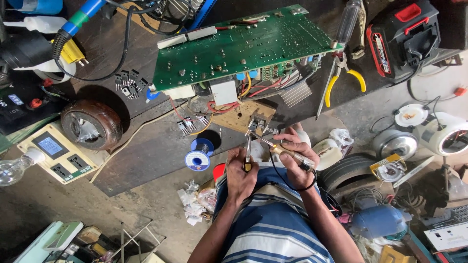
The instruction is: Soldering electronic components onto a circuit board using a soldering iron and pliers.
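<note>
A small metal electronic component (255, 122) is held over a tan square piece of board (242, 117), just below the large green circuit board (243, 46) that stands tilted on the dark workbench; it is pinched at the tips of slim pliers (248, 148). The pliers are gripped in the closed left hand (240, 171), directly below the component, while a soldering iron with a pale handle (282, 151) is clasped in the closed right hand (296, 157), its thin tip slanted up and left to the component, where contact cannot be made out. A black cord is trailed from the iron across the blue-and-white striped cloth (273, 224) over the lap. Left of the component, a blue spool of solder wire (198, 157) is seen lying on the dark bench plate, and further left a brown ring-shaped coil (91, 124) and a cream socket box with a small screen (61, 156) are set. Right of the green circuit board, yellow-handled pliers (343, 78) and a clear-handled screwdriver (347, 24) are laid, and beyond them a red-and-black battery pack (402, 36). Black transistors (127, 84) are scattered left of the board's lower corner.
</note>
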